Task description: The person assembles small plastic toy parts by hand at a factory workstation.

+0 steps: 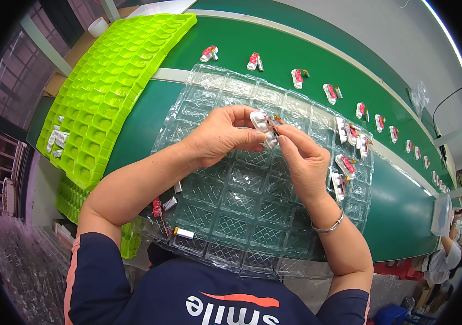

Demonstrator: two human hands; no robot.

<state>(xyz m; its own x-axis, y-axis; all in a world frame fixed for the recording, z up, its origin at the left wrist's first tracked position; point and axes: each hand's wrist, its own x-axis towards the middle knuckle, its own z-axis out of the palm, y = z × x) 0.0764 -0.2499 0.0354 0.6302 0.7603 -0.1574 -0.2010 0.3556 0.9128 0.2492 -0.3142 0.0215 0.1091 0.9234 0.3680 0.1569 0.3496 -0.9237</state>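
Starting nearest the body: a small silver cell with red wiring (183, 233) and a red-tagged part (157, 207) lie at the near left edge of the clear blister tray (241, 206), beside the left forearm. Above the tray's middle, the left hand (220, 135) pinches a small white plastic housing (263, 129) between thumb and forefinger, fingers curled closed on it. The right hand (304, 160) meets it from the right, thumb and forefinger tips pressed together at the housing's lower right end, where red and dark wire bits show (what exactly they grip is too small to tell). The housing is held clear of the tray; its long axis runs from upper left to lower right, the wired end toward the right hand. Finished white-and-red units (346, 165) fill the tray's right-hand pockets. Left of the tray sits a stack of lime-green trays (111, 86), partly overhanging the green conveyor belt (404, 206). Farther off, more units (298, 77) ride the belt in a row.
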